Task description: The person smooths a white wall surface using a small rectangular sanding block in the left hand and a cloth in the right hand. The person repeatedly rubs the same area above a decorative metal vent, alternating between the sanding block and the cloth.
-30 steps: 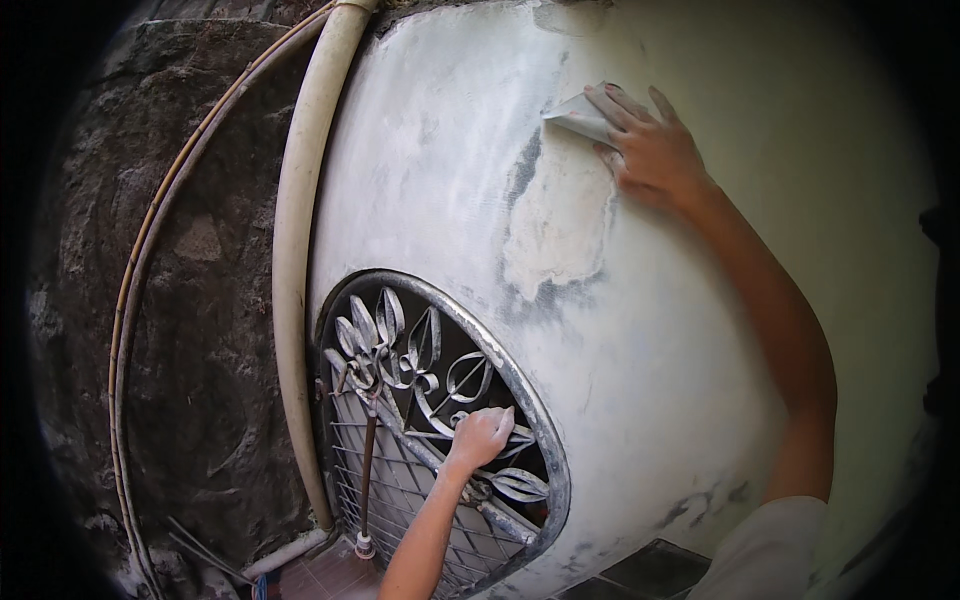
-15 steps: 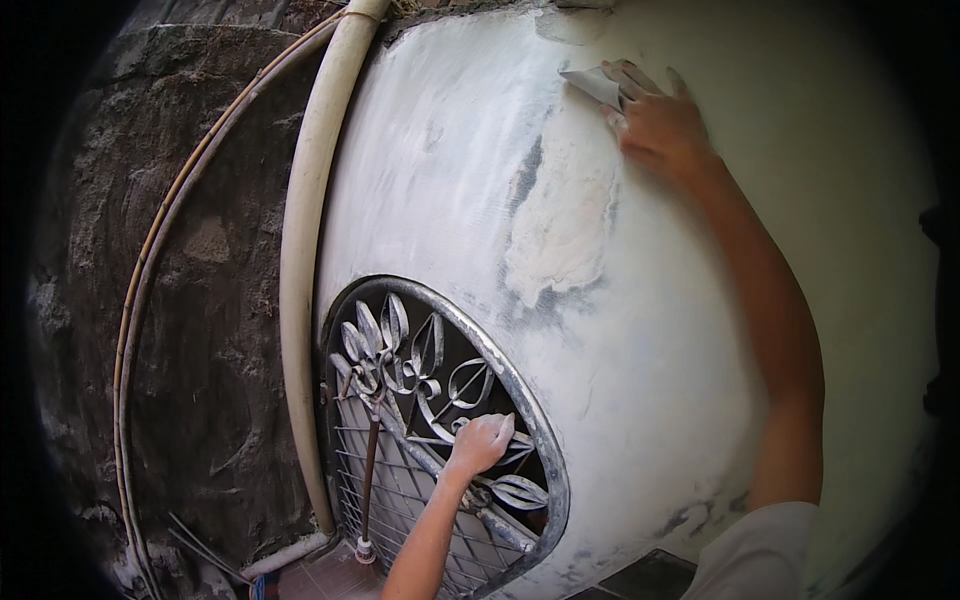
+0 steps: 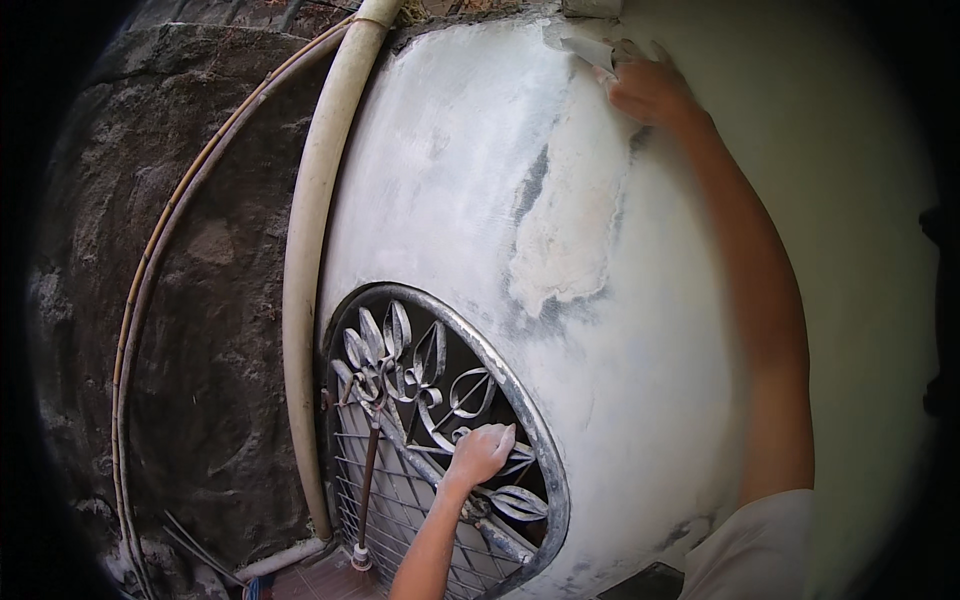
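Observation:
My right hand (image 3: pixel 652 88) is raised high against the white plastered wall (image 3: pixel 440 190). Its fingers press a sheet of grey sandpaper (image 3: pixel 590 50) flat on the wall, one corner of it sticking out to the left. Below it a rough cream-coloured patch of filler (image 3: pixel 570 235) with dark grey edges shows on the wall. Lower down, my left hand (image 3: pixel 482 455) is closed in a fist around a bar of the metal grille (image 3: pixel 430 350), which has leaf-shaped scrolls. The bar inside that fist is mostly hidden.
A round metal frame (image 3: pixel 555 450) rims the grille. Left of the wall run a thick cream pipe (image 3: pixel 305 230) and thin curved conduits (image 3: pixel 165 225) over a dark rough wall (image 3: pixel 220 330). A brown rod (image 3: pixel 369 485) with a white end hangs by the grille.
My right hand has slid upward along the wall with the sandpaper, toward the top edge. The left hand keeps its grip on the grille. The view has shifted slightly.

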